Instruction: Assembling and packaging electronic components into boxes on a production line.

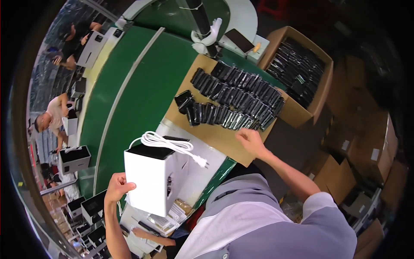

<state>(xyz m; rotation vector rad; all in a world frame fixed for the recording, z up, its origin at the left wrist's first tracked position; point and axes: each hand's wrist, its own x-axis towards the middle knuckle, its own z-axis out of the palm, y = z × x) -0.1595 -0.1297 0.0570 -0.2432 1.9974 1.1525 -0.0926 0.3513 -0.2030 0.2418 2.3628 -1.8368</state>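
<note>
A white box-shaped device point(145, 181) with a dark top stands tilted in view at the lower left. My left hand point(120, 186) grips its left edge, thumb over the white side. On top of the device lies a coiled white power cable point(168, 143), its plug hanging over the right side. My right hand point(250, 140) is over a brown cardboard sheet point(233, 149), fingers curled together; whether they hold anything is hidden. Just beyond it, rows of black plastic-wrapped parts point(237, 93) cover the sheet.
An open carton point(317, 110) full of similar black parts stands at the far right. A green conveyor belt point(133, 99) runs along the left, with other white devices point(74, 160) and people beyond. A dark post point(200, 19) rises at the back. A co-worker's arm point(148, 235) reaches in below.
</note>
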